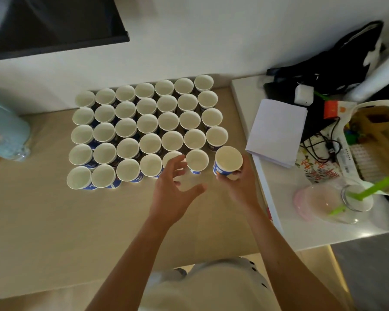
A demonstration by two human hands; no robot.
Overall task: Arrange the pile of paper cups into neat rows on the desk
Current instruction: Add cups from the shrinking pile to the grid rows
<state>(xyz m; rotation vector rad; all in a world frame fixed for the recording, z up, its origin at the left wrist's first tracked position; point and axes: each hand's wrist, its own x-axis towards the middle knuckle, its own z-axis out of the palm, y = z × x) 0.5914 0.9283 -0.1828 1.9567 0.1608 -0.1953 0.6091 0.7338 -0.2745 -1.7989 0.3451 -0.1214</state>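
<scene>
pale wood-grain desk [54,221] runs along a white wall, and on it stands a block of paper cups [148,124], mouths up, rims touching or nearly so, in five rows. the near row is one short at its right end. the right hand [238,182] holds the last cup [228,161] low on its blue printed wall, fingers curled round the base, just beside the end cup [197,160] of that row and above the free spot. the left hand [175,194] is spread wide and holds nothing, its fingertips [180,160] in front of the near row; whether they touch a cup cannot be told. no loose pile shows, so the job looks all but done. thin paper like this should weigh almost nothing and dent under a squeeze, so a light hold round the lower wall, as now, suits it better than pinching the rolled rim. the neighbours would slide or tip at a nudge, so the cup is best lowered straight down. a stack of white paper [276,131] lies on the white side table [279,221] to the right.
</scene>
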